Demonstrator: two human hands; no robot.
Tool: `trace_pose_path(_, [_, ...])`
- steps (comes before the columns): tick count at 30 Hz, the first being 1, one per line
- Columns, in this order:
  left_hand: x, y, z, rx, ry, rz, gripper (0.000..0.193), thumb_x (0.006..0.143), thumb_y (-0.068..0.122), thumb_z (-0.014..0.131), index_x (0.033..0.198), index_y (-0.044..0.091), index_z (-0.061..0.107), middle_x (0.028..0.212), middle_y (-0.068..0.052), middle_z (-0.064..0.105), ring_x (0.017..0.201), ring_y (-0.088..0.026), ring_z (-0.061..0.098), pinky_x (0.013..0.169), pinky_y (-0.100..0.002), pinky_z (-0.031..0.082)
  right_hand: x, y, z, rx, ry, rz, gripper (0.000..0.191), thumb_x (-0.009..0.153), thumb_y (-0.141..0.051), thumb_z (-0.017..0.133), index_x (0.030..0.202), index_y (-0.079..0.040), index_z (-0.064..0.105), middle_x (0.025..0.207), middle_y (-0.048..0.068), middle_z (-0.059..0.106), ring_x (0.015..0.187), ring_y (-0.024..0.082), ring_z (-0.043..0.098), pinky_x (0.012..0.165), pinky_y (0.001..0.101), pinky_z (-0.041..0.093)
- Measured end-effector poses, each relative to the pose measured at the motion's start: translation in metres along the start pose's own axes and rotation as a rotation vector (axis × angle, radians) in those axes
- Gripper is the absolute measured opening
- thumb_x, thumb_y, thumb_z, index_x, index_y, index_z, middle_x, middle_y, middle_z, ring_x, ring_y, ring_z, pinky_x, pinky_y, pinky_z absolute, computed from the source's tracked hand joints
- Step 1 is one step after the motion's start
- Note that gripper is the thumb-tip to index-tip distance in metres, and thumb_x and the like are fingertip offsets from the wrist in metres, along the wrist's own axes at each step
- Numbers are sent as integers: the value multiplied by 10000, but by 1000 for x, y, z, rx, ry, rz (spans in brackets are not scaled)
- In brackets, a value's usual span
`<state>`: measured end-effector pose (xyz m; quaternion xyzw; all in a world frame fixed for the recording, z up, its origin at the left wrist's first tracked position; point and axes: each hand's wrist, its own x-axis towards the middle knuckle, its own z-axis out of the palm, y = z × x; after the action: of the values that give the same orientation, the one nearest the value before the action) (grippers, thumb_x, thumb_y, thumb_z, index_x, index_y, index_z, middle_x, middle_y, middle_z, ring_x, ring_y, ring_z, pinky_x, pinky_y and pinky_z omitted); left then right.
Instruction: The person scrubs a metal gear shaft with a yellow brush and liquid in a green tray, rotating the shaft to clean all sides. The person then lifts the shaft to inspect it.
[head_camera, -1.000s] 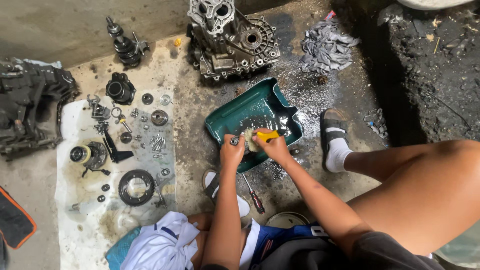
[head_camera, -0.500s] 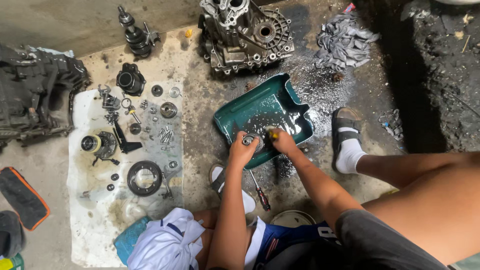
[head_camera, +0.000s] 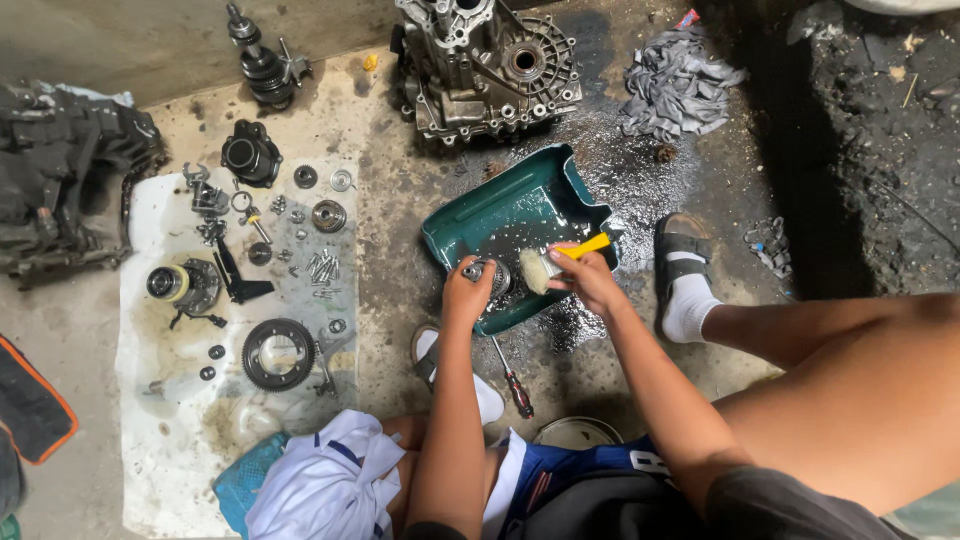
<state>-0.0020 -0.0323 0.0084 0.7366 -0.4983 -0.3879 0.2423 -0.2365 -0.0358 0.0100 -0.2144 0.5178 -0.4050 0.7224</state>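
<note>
My left hand grips a small metal gear part over the near edge of a green plastic tray on the floor. My right hand holds a yellow-handled paintbrush, its pale bristles touching the gear part. The tray holds dark liquid. Both forearms reach forward from my crouched body, my knee at the right.
A large aluminium gearbox casing stands beyond the tray. Gears, bolts and a big ring gear lie on a white cloth at left. A screwdriver lies by my feet. A grey rag and wet floor are at right.
The view has shifted so the tray sits a little further right and lower. Both hands stay over the tray's near edge, the brush working against the gear part.
</note>
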Motion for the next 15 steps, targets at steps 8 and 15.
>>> trace_pose_path(8, [1,0,1,1,36,-12,539,926,533,593,1174,69,710,1147,-295,704,1107,-480,653,964,-495,522,8,13,43,-344,105,-350,359,914,-129,843,1157,62,663,940,135,711,762,192,664,654,320,563])
trace_pose_path(15, [-7,0,-4,-33,33,-7,524,900,505,649,1181,64,677,1061,-266,722,1053,-466,678,901,-481,538,1,16,48,-204,112,-323,376,866,-159,803,1157,6,632,944,68,692,761,124,678,628,298,627])
